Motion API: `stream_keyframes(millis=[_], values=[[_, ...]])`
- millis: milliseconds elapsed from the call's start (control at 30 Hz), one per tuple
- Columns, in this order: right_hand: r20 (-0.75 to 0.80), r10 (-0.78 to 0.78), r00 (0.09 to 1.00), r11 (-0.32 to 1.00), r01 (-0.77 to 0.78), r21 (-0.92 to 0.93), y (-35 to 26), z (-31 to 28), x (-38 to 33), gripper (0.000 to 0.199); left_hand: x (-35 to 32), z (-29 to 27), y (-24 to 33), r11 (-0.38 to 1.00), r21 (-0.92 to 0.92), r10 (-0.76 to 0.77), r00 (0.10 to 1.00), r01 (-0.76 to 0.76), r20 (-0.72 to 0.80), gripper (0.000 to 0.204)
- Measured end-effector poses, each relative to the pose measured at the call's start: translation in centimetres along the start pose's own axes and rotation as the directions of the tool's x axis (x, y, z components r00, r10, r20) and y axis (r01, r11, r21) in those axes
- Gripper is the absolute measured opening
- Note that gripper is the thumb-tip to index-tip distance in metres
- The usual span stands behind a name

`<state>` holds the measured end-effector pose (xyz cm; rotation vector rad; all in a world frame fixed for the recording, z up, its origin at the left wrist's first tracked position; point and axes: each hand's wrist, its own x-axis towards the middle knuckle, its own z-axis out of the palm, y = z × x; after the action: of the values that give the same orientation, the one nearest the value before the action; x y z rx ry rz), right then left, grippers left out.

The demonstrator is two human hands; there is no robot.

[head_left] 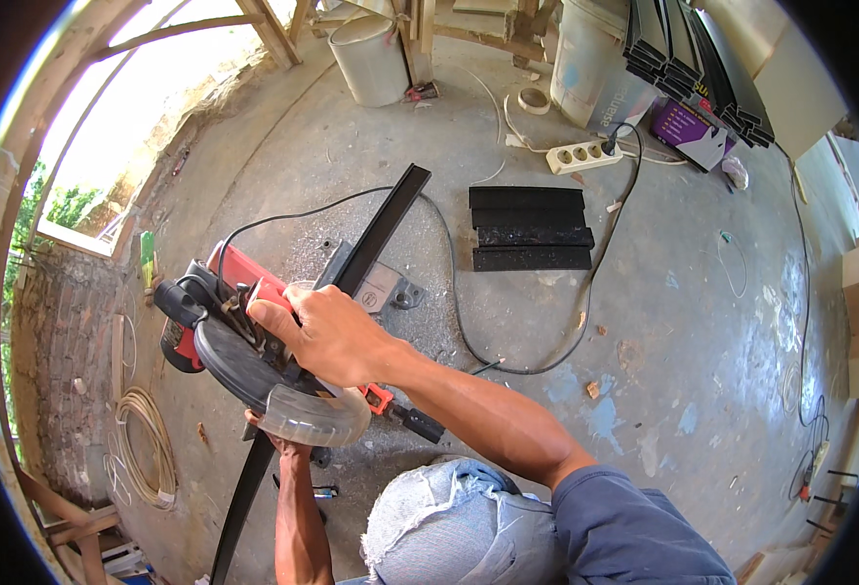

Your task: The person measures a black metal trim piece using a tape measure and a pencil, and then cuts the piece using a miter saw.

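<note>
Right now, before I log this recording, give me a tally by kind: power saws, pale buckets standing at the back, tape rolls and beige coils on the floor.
Power saw: 1
Pale buckets: 2
Tape roll: 1
Beige coil: 1
Total: 5

Landmark: tape roll (536, 110) on floor (683, 361). Paint tub (578, 58) just right of it, purple box (681, 136) further right. Pale bucket (373, 70) well left. Coiled hose (163, 448) far lower-left of roll.
</note>
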<state>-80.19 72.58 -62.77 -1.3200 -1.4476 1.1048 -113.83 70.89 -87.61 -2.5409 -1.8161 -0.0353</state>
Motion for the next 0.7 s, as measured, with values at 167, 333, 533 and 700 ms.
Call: stream_keyframes(millis=[167, 333, 533, 700], values=[[0.018, 0.016, 1.0, 1.0, -0.016, 0.0, -0.3, -0.1, -0.2, 0.079, -0.2, 2.2, -1.8, 0.999, -0.042, 0.005, 0.998, -0.008, -0.064, 0.05], [-0.061, -0.076, 0.995, 0.997, 0.078, 0.02, 0.6, 0.5, -0.2, 0.087, -0.3, 2.2, -1.9, 0.992, -0.124, -0.009, 0.994, -0.005, -0.111, 0.045], [-0.051, -0.067, 0.996, 0.998, 0.068, 0.015, 0.9, 0.4, -0.1, 0.083, -0.2, 1.7, -1.2, 0.98, -0.197, -0.054, 0.995, 0.036, -0.085, 0.046], [-0.028, -0.033, 0.999, 0.999, 0.033, -0.001, -0.8, 0.1, 0.3, 0.08, -0.1, 2.7, -2.4, 0.981, -0.184, 0.022, 0.979, -0.061, -0.205, 0.047]])
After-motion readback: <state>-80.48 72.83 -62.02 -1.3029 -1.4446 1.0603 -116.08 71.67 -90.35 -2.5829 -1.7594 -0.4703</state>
